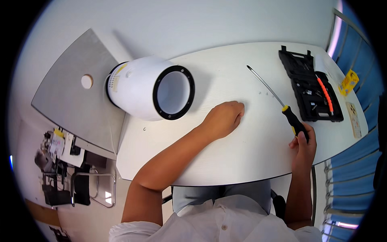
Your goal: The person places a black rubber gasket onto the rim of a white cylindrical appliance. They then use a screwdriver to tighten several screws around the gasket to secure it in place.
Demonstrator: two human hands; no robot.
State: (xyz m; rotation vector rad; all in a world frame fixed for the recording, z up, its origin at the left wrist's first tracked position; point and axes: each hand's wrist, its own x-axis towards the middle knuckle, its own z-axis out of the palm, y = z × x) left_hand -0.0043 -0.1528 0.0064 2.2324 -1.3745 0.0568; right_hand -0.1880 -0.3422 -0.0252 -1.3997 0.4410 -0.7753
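My right hand (pixel 304 147) is closed round the black-and-yellow handle of a long screwdriver (pixel 293 120), its shaft slanting up and left over the table. Curled on the tabletop, my left hand (pixel 223 119) has its fingers folded in; what they hold, if anything, is hidden. Left of it lies a white rounded cylindrical housing (pixel 139 86) on its side, its open end toward me and rimmed by a black ring (pixel 173 115) with several screws or holes. A few tiny screws (pixel 267 94) lie near the screwdriver's shaft.
An open black tool case (pixel 308 94) with bits and an orange-handled tool (pixel 325 93) lies at the right. Beyond it are a yellow box (pixel 348 82) and a flat beige piece (pixel 353 120). A small ring-like piece (pixel 144 129) lies at the left. A grey panel (pixel 64 76) adjoins the white table (pixel 209 165).
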